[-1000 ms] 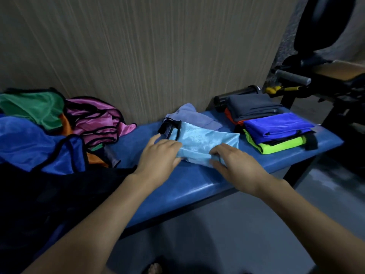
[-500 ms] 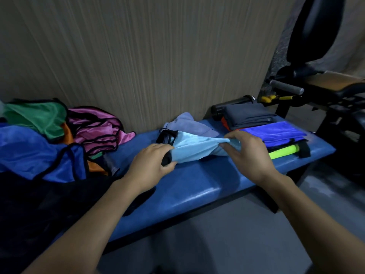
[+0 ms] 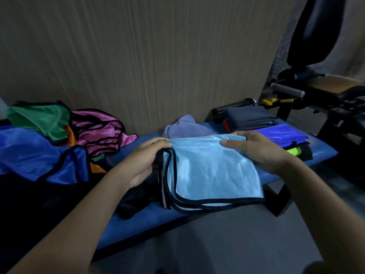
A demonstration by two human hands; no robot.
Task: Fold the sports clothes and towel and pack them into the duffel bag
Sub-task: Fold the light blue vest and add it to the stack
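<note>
A folded light blue sports garment with black trim hangs above the blue bench. My left hand grips its left top corner and my right hand pinches its right top edge. Behind it lies a lilac towel. A stack of folded clothes sits at the right: dark grey, royal blue and neon green. A heap of unfolded clothes lies at the left: green, pink and blue. The black duffel bag fills the lower left.
A wood-grain wall stands right behind the bench. Gym equipment with a padded black seat and a grey handle stands at the right. A black bottle lies behind the folded stack. Grey floor lies below.
Both hands have lifted the light blue garment off the bench and toward me; it now hangs folded from its top edge. The right hand moved from its end to its top edge.
</note>
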